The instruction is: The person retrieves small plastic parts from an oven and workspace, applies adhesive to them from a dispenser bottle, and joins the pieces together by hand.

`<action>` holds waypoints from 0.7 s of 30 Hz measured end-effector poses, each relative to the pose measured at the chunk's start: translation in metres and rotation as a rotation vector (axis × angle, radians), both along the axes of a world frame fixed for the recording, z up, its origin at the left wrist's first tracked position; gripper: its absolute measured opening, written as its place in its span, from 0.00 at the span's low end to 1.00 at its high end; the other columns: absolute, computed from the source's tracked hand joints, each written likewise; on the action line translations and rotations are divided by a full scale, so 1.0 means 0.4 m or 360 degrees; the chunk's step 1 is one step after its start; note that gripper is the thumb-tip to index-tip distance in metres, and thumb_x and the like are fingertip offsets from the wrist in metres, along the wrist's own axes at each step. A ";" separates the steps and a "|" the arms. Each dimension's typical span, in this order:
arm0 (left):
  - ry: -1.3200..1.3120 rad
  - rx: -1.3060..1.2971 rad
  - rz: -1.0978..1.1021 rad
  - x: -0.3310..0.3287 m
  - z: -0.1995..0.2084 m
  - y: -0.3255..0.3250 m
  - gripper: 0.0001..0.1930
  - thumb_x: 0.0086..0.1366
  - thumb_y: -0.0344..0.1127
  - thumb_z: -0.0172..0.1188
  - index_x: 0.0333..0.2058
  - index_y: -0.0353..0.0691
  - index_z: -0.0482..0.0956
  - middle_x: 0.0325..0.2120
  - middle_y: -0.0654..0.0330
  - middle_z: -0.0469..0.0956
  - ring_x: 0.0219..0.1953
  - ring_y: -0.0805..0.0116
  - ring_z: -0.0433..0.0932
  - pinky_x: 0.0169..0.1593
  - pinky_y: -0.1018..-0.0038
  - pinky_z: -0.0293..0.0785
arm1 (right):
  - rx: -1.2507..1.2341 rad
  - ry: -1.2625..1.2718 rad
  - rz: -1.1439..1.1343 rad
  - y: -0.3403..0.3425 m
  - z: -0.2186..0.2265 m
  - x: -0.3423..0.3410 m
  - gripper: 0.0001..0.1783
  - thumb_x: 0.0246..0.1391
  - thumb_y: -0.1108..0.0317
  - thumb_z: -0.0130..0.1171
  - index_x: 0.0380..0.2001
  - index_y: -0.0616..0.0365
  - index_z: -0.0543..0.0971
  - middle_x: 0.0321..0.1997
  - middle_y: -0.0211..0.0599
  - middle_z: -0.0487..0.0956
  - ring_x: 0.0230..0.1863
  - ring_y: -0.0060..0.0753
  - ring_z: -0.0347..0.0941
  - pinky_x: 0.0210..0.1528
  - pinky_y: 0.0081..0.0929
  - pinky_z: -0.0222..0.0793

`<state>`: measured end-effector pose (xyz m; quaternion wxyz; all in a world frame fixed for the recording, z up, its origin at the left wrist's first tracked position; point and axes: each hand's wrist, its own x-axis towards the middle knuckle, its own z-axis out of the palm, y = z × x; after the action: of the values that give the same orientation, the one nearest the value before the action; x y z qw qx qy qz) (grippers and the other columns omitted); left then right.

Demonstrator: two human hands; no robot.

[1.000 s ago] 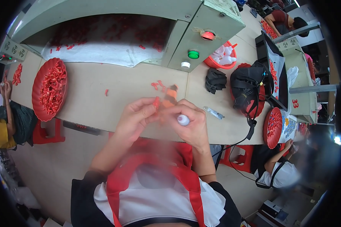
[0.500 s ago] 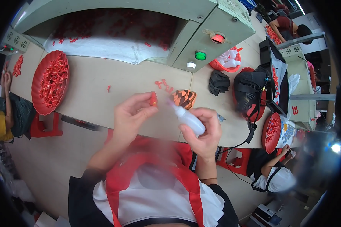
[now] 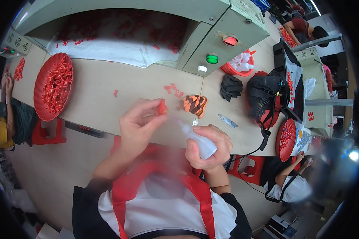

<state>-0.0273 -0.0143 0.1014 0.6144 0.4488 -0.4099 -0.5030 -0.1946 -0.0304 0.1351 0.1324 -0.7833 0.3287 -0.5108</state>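
Between the thumb and fingers of my left hand [image 3: 139, 124] is a small red molded piece [image 3: 162, 107], pinched above the table. My right hand [image 3: 211, 146] is wrapped round a translucent white squeeze bottle [image 3: 203, 144], its narrow nozzle slanting up and left toward the red piece; the tip is blurred and stands apart from it. Just beyond my hands lie several loose red pieces [image 3: 174, 89] and a crumpled orange-and-black striped cloth [image 3: 194, 105].
A red scalloped tray [image 3: 36, 89] heaped with red pieces stands at left. Behind is a pale green machine [image 3: 223, 24] with buttons and a white sheet. To the right are a black cloth [image 3: 231, 87], a red basket of bottles [image 3: 240, 73], a black bag [image 3: 265, 93] and co-workers.
My right hand has drawn the bottle down and slightly away from the red piece, uncovering a small clear packet on the table. My left hand has barely moved.
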 end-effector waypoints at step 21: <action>0.0305 0.0300 -0.0229 0.018 0.006 -0.003 0.15 0.54 0.19 0.57 0.42 0.28 0.72 0.32 0.58 0.75 0.34 0.73 0.75 0.38 0.78 0.72 | 0.0098 -0.0073 0.0014 -0.002 0.004 0.003 0.14 0.33 0.74 0.57 0.29 0.66 0.72 0.17 0.38 0.74 0.15 0.28 0.70 0.21 0.18 0.65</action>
<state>-0.0201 -0.0155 0.1037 0.5683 0.4239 -0.3313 -0.6225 -0.1934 -0.0314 0.1366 0.1661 -0.7683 0.3376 -0.5179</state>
